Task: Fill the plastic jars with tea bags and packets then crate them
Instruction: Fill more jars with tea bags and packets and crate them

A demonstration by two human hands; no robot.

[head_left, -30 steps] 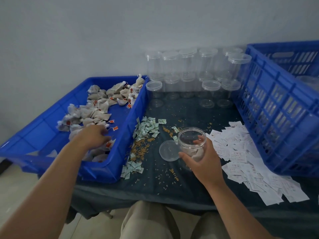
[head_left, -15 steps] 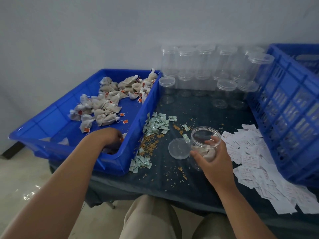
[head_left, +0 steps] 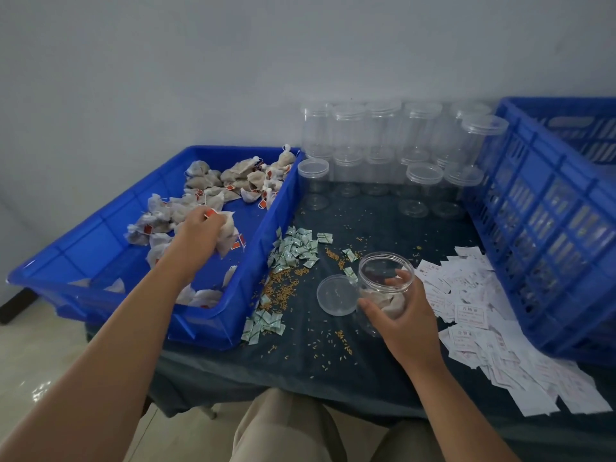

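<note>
Plastic jar [head_left: 383,288], clear and lidless with a few tea bags in its bottom, sits at the middle of the counter [head_left: 333,371] in the grip of the right hand [head_left: 403,325]; whether its base touches the dark cloth cannot be told. The right arm comes in from the lower right, the thumb lying along the jar's left wall and the fingers [head_left: 400,278] wrapped round its far right side just under the rim. Its loose lid [head_left: 336,295] lies flat just to the left, touching the jar. The left arm reaches forward over the near rim of the blue tray [head_left: 280,208], and the left hand [head_left: 196,235], knuckles up, has its fingers curled on a tea bag [head_left: 228,233] with an orange tag, above the heap of tea bags [head_left: 233,181] spread through the tray. Between tray and jar lie small green packets [head_left: 293,251] among scattered grains [head_left: 283,288]. White paper slips [head_left: 466,305] fan out right of the jar, reaching the blue crate [head_left: 550,228] at the counter's right edge. Empty lidded jars [head_left: 383,135] are stacked along the wall behind.
</note>
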